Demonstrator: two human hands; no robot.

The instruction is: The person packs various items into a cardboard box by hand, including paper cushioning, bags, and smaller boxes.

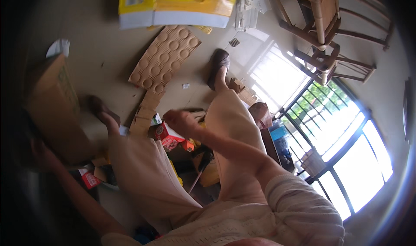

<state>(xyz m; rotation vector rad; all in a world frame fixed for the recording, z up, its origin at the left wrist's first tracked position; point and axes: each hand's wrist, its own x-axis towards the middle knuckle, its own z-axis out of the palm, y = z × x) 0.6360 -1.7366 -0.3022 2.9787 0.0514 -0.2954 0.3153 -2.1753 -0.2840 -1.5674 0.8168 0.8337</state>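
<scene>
My left hand [41,152] is at the far left, in dim light, against the side of a large brown cardboard box [61,116]; its fingers are hard to make out. Above my lap, my right hand [181,121] is loosely curled and blurred. Just below it lies a red and white carton [167,136], and whether the fingers touch it cannot be told. Beyond the feet lies a piece of corrugated cardboard [165,57] with round bumps, its lower end close to a folded cardboard strip [144,114].
A yellow and white package [175,5] is at the top. Wooden chairs [320,21] stand at the upper right, near a barred window [325,116]. Mixed cartons and a red box [89,179] lie around and under my legs. A brown bag [261,114] sits right of my knee.
</scene>
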